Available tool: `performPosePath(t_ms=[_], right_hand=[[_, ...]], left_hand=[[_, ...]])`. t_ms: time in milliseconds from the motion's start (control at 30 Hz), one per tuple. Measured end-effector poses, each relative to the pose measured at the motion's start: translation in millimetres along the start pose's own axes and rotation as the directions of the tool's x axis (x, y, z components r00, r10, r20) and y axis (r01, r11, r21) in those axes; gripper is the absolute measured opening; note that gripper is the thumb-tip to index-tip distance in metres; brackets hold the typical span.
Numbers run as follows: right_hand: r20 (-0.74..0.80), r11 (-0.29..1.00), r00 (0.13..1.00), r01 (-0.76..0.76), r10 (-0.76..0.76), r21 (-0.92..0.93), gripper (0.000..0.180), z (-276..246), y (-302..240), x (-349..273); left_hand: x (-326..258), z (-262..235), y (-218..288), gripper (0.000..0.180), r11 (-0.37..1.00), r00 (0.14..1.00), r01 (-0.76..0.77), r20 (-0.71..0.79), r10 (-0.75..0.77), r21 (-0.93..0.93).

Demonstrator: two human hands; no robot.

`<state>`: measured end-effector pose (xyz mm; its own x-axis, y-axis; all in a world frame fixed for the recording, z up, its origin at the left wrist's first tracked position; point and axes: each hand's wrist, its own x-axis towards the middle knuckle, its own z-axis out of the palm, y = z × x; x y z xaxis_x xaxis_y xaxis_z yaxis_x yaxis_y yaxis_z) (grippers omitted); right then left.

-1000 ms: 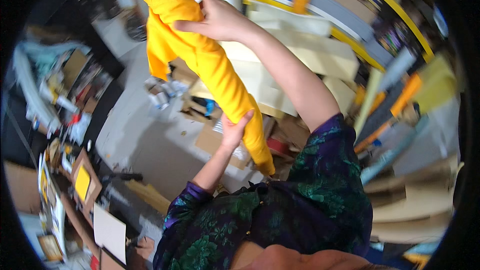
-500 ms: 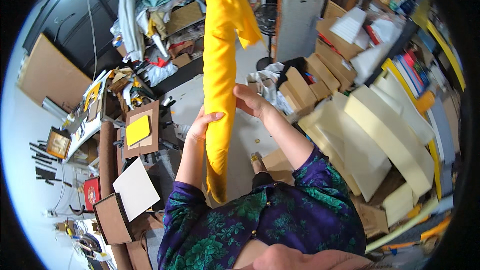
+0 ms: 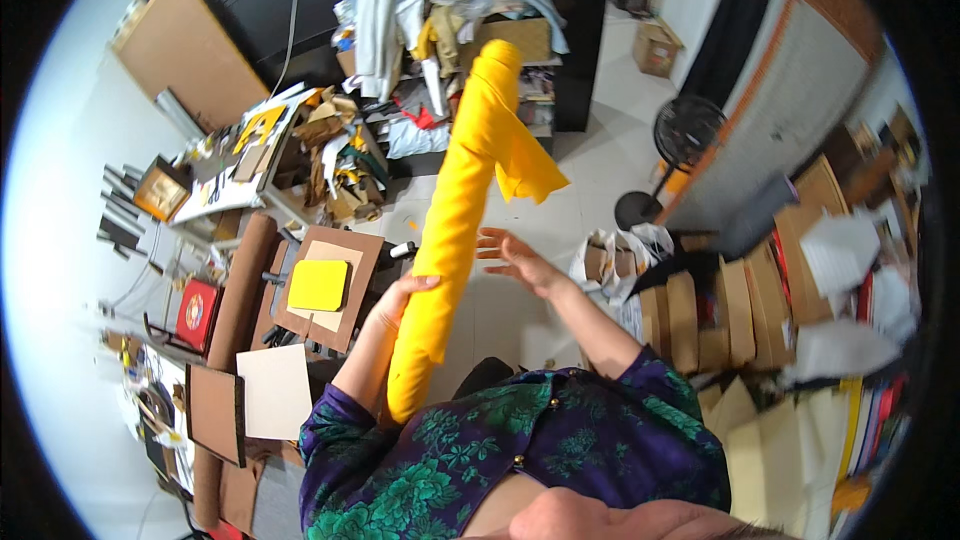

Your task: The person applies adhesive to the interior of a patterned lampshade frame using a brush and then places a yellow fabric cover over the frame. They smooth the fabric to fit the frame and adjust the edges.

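Note:
A long roll of bright yellow fabric [image 3: 450, 225] slants up and away from my body, with a loose flap hanging off its upper right side. Wrapped around the roll's lower part is my left hand [image 3: 404, 292], its thumb across the front and its other fingers hidden behind. To the right of the roll, my right hand [image 3: 520, 262] is held apart from it, fingers spread, with nothing in them.
At left lie a brown board with a yellow square pad [image 3: 318, 285] and a white sheet [image 3: 275, 392]. A cluttered table [image 3: 225, 175] stands beyond. Cardboard boxes [image 3: 725, 315] and foam sheets [image 3: 770, 450] fill the right. A black fan [image 3: 690, 130] stands far right.
My view has turned toward the left side of the room. The roll now tilts to the right at its top and sits lower. My right hand's fingers have spread away from the roll.

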<state>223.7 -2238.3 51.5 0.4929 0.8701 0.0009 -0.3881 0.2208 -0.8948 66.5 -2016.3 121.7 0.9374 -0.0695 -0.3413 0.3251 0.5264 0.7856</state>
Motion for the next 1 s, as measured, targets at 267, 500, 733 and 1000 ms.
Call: performPosePath(t_ms=[267, 500, 733, 1000], right_hand=[[-0.301, 0.830, 0.952, 0.213, -0.058, 0.515, 0.061, -85, -27, 222], [-0.357, 0.783, 0.700, 0.510, -0.618, -0.356, 0.019, -152, -159, 377], [0.393, 0.055, 0.803, 0.463, -0.449, -0.884, 0.045, -162, -261, 586], [-0.160, 0.927, 0.939, 0.255, -0.306, -0.275, 0.032, -262, -90, 663]], left_hand=[[87, -37, 33, 0.071, 0.987, 0.996, 0.038, -0.078, -0.050, -0.156], [191, -101, 93, 0.069, 0.949, 0.972, -0.080, -0.188, 0.143, 0.305], [270, -138, 162, 0.068, 0.906, 0.954, -0.085, -0.228, 0.194, 0.415], [319, -184, 244, 0.070, 0.973, 0.895, -0.225, -0.406, 0.187, -0.048]])
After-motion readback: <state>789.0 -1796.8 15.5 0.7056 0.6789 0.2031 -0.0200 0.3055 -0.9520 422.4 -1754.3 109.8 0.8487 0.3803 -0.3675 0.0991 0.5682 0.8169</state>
